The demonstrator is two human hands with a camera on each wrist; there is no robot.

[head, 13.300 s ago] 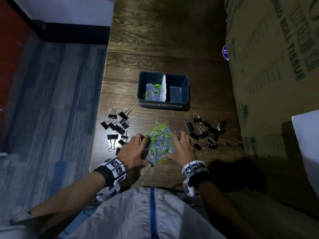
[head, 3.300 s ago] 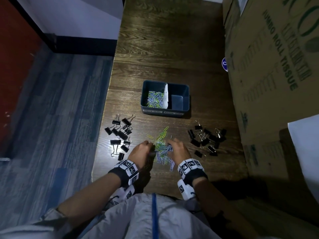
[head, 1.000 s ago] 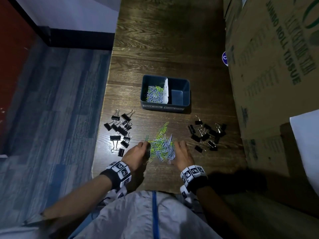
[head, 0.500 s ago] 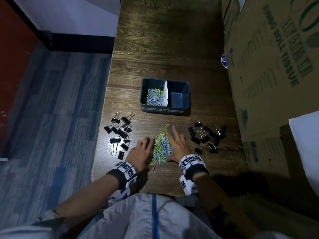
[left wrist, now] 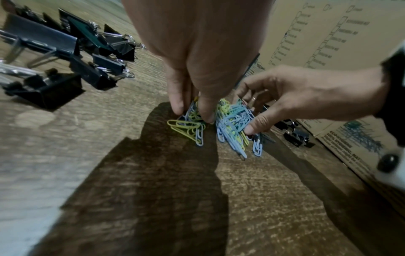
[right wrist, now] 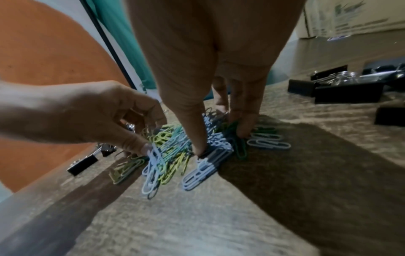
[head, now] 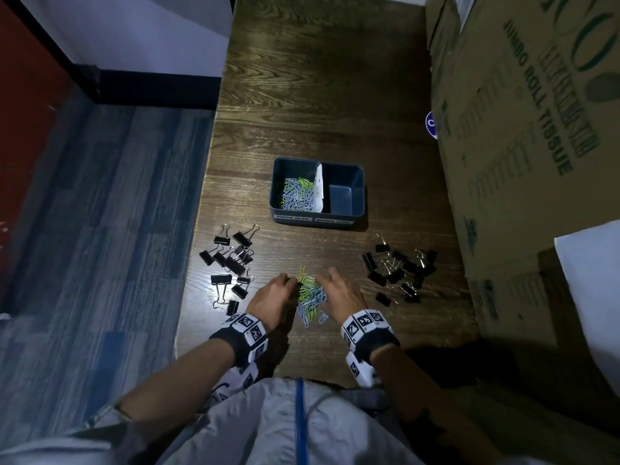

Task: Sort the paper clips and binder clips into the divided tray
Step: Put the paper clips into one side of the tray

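Black binder clips (head: 229, 263) sit loose at the left, untouched. Next, the left hand (head: 273, 298), fingers curled, pinching into the near pile of paper clips (head: 310, 297) on the counter (head: 335, 95). Right hand (head: 340, 295) the same from the other side, thumb and fingers closing on the heap. Best, I'd say, to squeeze the two together and scoop low so no stragglers slip out, then carry far to the tray (head: 317, 221), left compartment, where paper clips already lie. More binder clips wait at right.
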